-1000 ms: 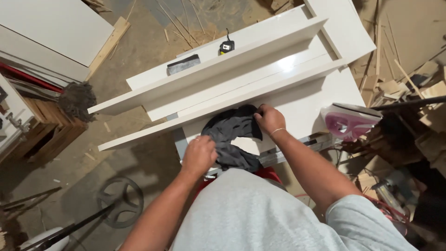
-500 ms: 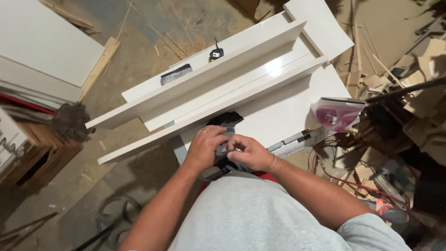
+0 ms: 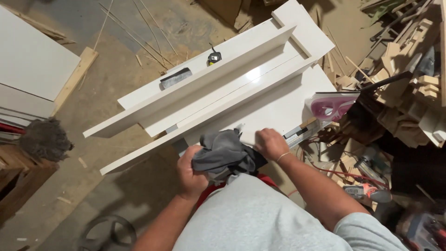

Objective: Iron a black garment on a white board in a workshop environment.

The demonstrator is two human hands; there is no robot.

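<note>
Grey cloth (image 3: 223, 153), bunched into a loose wad, sits between the person's two hands at the near edge of the white desk (image 3: 278, 111), and the work looks like gathering it into a pad that will sit flat against the glossy board. Taking it from the left: the left hand (image 3: 191, 169) is closed round the cloth's left side, fingers curled in and gripping a thick fold, so the bulk hangs from that fist. To do this well, I'd judge that hand should keep the loose tails tucked in, so nothing drags across the white surface or catches on the long white shelf piece (image 3: 204, 88) lying across the desk beyond. In the middle the cloth shows as soft, dull, mid-to-dark grey, heavily creased, darker where it folds under near the person's pale grey shirt (image 3: 260, 218). It looks limp and thin, something that will flop unless held firmly. On the right, the right hand (image 3: 271, 144) is closed too, knuckles up, pinching the cloth's right edge against the desk just beside a metal rule (image 3: 302, 132); a thin bracelet shows at the wrist. Further right a pink-and-white iron (image 3: 332, 106) rests on the desk's corner, well apart from both hands.
</note>
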